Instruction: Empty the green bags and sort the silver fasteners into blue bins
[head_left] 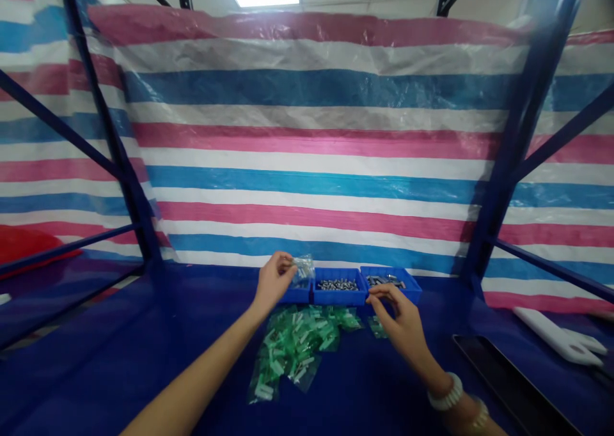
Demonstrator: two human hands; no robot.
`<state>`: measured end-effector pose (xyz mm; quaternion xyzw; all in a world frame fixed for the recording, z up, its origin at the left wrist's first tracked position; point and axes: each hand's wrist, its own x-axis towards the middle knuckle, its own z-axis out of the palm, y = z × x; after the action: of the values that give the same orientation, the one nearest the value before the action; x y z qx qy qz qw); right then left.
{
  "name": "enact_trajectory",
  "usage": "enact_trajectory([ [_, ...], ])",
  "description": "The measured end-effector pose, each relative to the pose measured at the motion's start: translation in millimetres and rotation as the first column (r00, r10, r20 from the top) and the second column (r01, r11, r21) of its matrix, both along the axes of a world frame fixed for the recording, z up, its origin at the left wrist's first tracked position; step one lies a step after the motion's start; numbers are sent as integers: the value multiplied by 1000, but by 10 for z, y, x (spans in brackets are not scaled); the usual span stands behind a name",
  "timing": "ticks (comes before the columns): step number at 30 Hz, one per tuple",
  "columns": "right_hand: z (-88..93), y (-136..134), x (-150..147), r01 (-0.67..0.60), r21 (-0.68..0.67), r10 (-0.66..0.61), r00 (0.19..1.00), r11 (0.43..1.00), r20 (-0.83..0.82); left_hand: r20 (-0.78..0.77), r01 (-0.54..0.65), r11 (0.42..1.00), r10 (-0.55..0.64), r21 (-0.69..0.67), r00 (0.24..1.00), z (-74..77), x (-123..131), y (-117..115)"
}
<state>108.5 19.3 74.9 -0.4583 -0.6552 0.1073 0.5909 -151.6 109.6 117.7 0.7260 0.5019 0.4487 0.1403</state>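
My left hand [274, 281] pinches a small clear plastic bag [304, 268] by its side, above the left blue bin [300, 296]. Pale bits show inside the bag, too small to name. My right hand [400, 318] is at the front of the right blue bin [413, 286], its thumb and fingertips drawn together; anything between them is too small to make out. Small dark and silvery metal parts [386, 279] lie in that bin. Similar short metal pieces [337, 285] fill the bottom of the middle blue bin [339, 300].
Many green-tinted plastic bags [302, 337] are heaped before the bins, with one small green bag [377, 327] beside my right hand. A dark phone-like slab [508, 378] and a white device [556, 337] lie at right. Blue posts [513, 129] and striped sheeting [316, 180] enclose the table.
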Motion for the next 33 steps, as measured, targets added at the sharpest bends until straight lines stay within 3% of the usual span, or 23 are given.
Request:
enact_trajectory([
  [3, -26, 178, 211, 36, -175, -32, 999, 984, 27, -138, -72, 977, 45, -199, 989, -9, -119, 432],
  [7, -57, 299, 429, 66, -284, -24, 989, 956, 148, -301, -112, 930, 2, -349, 954, -132, -100, 646],
  [13, -213, 277, 545, 161, -440, -22, 952, 883, 304, -419, -179, 938, 41, -296, 907, -136, -29, 544],
  [18, -286, 287, 501, 177, -502, -33, 958, 846, 284, -345, -134, 980, 76, -147, 935, -13, 55, 158],
  [21, -213, 278, 446, 51, -553, 72, 977, 832, 198, -243, 7, 994, -32, -105, 969, -20, 186, -183],
  [24, -100, 206, 316, -125, -577, 222, 970, 807, 101, -130, 182, 973, -200, -142, 971, -130, 351, -503],
  [26, -55, 132, 178, -295, -569, 334, 942, 767, -38, -20, 286, 937, -296, -202, 955, -235, 449, -664],
  [28, -52, 56, 21, -483, -520, 418, 875, 705, -246, 213, 413, 862, -363, -294, 907, -329, 516, -772],
  [31, -89, -32, -174, -653, -422, 427, 743, 629, -515, 531, 551, 755, -321, -357, 784, -401, 538, -848],
  [33, -106, -66, -242, -720, -378, 407, 660, 582, -632, 601, 546, 761, -265, -350, 754, -407, 516, -860],
])
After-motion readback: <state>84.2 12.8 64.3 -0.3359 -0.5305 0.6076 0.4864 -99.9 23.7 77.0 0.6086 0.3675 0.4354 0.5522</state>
